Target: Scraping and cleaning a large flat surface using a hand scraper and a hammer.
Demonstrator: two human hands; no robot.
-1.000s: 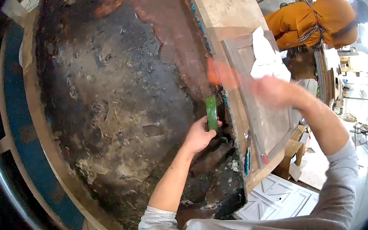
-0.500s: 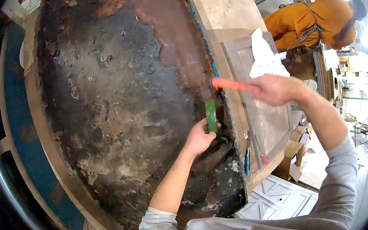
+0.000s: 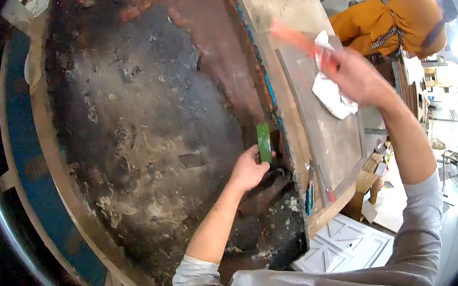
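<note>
My left hand (image 3: pixel 250 169) grips a flat green strip (image 3: pixel 264 142) between thumb and fingers, against a worn, blackened board (image 3: pixel 142 124). The strip stands near the board's right edge, beside a reddish-brown strip of surface. My right hand (image 3: pixel 358 74) is raised above the wooden panel to the right, closed round an orange-red stick-like tool (image 3: pixel 293 37). Motion blurs the tool, so its kind does not show. Its far end points up and left, apart from the green strip. Behind the right hand lies crumpled white paper (image 3: pixel 332 97).
A framed wooden panel (image 3: pixel 332 154) rests on a tan board (image 3: pixel 279 10). Thin pens or tools (image 3: pixel 309 196) lie by the blackened board's edge. A person in orange clothing (image 3: pixel 415 17) bends at the upper right. A white patterned door (image 3: pixel 345 245) is below.
My right hand has lifted up and to the right with the orange-red tool, away from the board's edge. The left hand and green strip have hardly moved.
</note>
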